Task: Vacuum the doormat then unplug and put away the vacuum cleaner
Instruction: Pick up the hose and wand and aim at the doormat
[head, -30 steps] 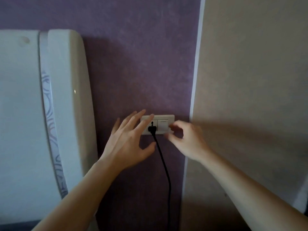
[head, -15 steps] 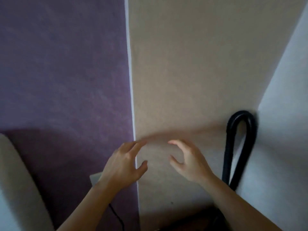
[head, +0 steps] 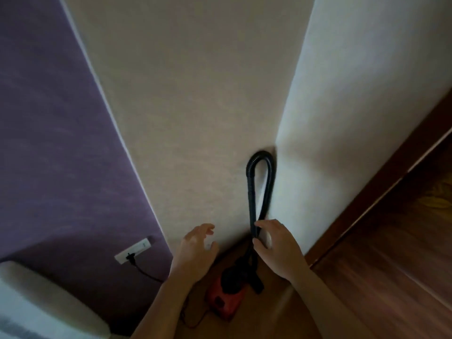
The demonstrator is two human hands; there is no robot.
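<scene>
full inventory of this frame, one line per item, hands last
vacuum cleaner: 1, red with black top, on the floor at the wall's foot
hose: 1, black, ribbed, looped upright against the beige wall
plug: 1, black, seated in the outlet
cord: 1, black, trails from the plug toward the vacuum
outlet plate: 1, white, on the purple wall
white appliance: 1, rounded top, bottom left corner
door frame: 1, dark brown wood, right side
left hand: 1, open, empty, near the wall
right hand: 1, closing around the hose's lower part
</scene>
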